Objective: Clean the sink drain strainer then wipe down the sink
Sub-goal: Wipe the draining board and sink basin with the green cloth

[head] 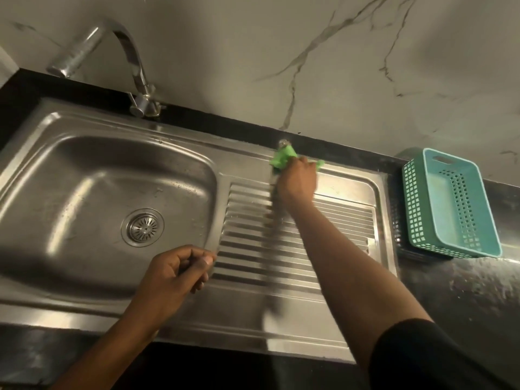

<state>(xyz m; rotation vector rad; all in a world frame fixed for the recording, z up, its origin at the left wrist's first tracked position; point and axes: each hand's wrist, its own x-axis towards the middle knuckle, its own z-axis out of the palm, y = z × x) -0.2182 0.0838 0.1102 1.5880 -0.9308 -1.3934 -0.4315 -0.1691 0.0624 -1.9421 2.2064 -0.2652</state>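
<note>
Strainer (142, 227) seated in basin drain; wipe-down step judged underway.
Left hand (171, 277) loosely curled, empty, at basin edge; right hand (295, 180) gripping green cloth (281, 159) on drainboard's (342, 218) far rim. Next: sweep cloth across ribs.

Dim, warm indoor light. Soft glare streaks on sink (84, 170) basin walls & faucet (123, 49). Right hand (295, 181) motion-blurred; dark arm shadow smeared across drainboard (337, 218) ridges just below its fingers. Left hand (174, 274) fingers slightly soft. Wide-angle bowing twd frame edges; corners dark, low detail.
</note>
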